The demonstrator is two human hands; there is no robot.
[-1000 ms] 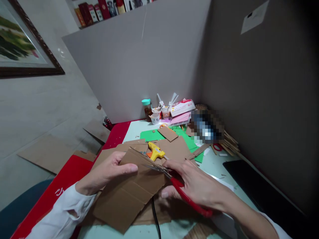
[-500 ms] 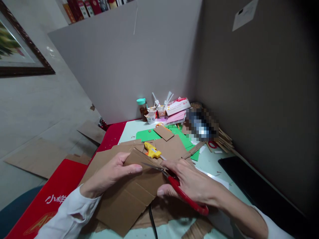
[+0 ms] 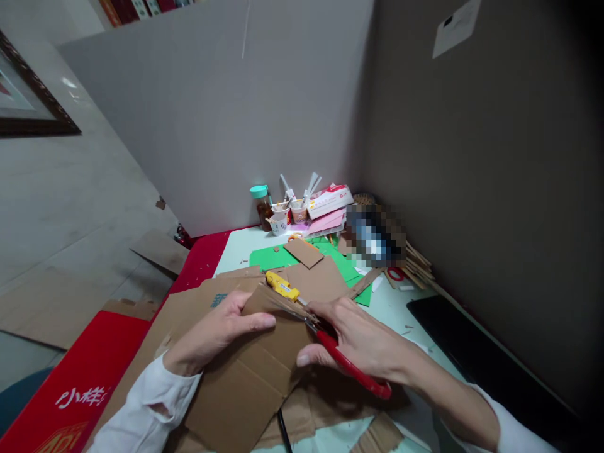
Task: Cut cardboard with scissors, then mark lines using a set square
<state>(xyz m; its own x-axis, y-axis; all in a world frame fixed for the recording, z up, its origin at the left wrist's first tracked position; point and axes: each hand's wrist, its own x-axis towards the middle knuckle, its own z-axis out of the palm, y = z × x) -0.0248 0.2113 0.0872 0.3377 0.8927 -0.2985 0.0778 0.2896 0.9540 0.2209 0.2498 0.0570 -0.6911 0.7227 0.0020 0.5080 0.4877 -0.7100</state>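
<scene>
My left hand (image 3: 231,330) grips a folded piece of brown cardboard (image 3: 255,371) near its upper edge, thumb on the near face. In my right hand (image 3: 349,336) is a pair of red-handled scissors (image 3: 346,365). Their blades lie at the cardboard's top edge, where a strip is partly split off. The right fingers are partly hidden behind the handles. Just beyond the cardboard lies a yellow hot glue gun (image 3: 282,286), partly covered by it.
More cardboard (image 3: 321,277) and green paper sheets (image 3: 271,257) cover the table. Behind them stand paper cups (image 3: 279,221) and a teal-lidded jar (image 3: 262,207). A black flat object (image 3: 457,333) lies at right, a red box (image 3: 89,371) at left. Grey panels (image 3: 212,113) enclose the back.
The view has shifted slightly to the right. The scissor blades have closed further along the cardboard's top edge, and the left hand keeps its grip.
</scene>
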